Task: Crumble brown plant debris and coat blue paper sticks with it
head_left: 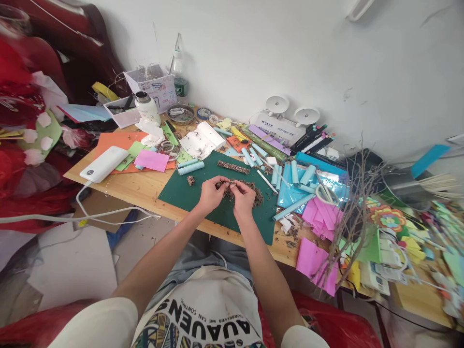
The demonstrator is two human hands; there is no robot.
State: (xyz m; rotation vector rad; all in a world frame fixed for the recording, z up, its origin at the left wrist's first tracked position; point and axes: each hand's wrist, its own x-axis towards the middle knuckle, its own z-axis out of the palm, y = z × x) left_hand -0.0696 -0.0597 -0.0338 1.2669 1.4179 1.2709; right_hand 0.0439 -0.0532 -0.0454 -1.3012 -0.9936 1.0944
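Observation:
My left hand point(210, 194) and my right hand point(242, 198) meet over a dark green cutting mat point(184, 193). The fingertips of both are closed on a brown, crumbly-looking roll point(220, 182), partly hidden by the fingers. Under and beside my right hand spreads a pile of brown dry flakes point(258, 193). Behind the hands lies a finished-looking stick coated in brown flakes point(234, 167). A small brown clump point(190, 181) rests on the mat to the left.
Light blue paper tubes point(191, 168) lie around the mat, mostly at the right. Bare twigs point(357, 212) stick up beside pink crepe paper point(319, 263). A white power bank point(103, 164) with a cable, a white bottle point(147, 108) and a paper box point(155, 92) stand leftward.

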